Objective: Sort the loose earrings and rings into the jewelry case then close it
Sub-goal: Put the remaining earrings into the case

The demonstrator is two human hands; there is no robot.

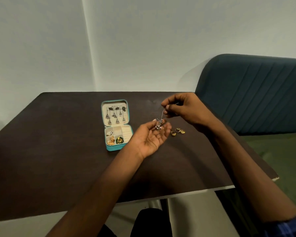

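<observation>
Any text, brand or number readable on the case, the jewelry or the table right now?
None can be read.
Jewelry case: a tiny reddish mark low on the lid lining, too small to read.
Gold rings, dangling earring, table: no text visible.

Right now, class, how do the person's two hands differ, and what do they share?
The right hand is raised, fingers pinching the top of a dangling earring; the left hand lies lower, palm up and open beneath it. The right is farther from the jewelry case, the left nearer. Both attend to the same earring.
</observation>
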